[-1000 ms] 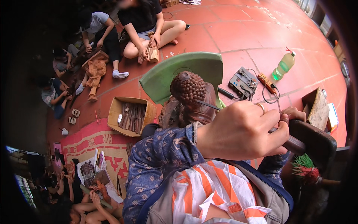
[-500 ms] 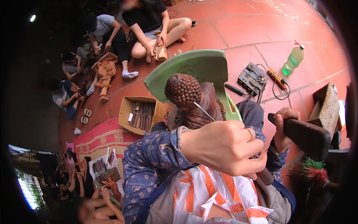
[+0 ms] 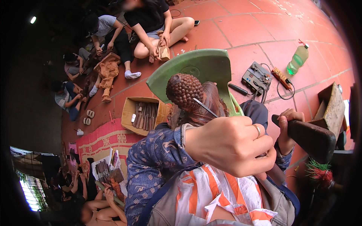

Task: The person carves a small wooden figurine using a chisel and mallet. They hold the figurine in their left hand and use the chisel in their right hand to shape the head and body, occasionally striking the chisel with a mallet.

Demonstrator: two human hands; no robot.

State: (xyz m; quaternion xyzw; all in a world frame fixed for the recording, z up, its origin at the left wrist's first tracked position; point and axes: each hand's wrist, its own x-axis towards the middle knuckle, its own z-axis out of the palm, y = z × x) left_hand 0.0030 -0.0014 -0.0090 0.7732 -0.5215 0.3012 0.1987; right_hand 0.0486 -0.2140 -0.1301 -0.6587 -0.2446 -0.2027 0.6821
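A dark brown carved wooden statue [image 3: 211, 98], its round head covered in small knobs, rests against a green plastic chair [image 3: 200, 59] in front of me. My left hand [image 3: 233, 145], wearing a ring, is closed round a chisel [image 3: 205, 107]. Its thin metal blade points up and left, the tip at the edge of the knobbed head; most of the handle is hidden in my fist. Out to the right, my right hand [image 3: 288, 130] grips a dark wooden mallet [image 3: 313, 137], held apart from the chisel.
A cardboard box [image 3: 163, 111] of chisels stands left on the tiled floor. To the right are a grey control box [image 3: 256, 78], an orange power strip [image 3: 281, 77], a green bottle [image 3: 298, 60] and a wooden box [image 3: 332, 109]. Several people sit carving at left, one with a wooden figure [image 3: 108, 73].
My left hand has shifted slightly right and its fingers have turned a little round the chisel. The mallet stays in nearly the same place. The whole view has moved slightly.
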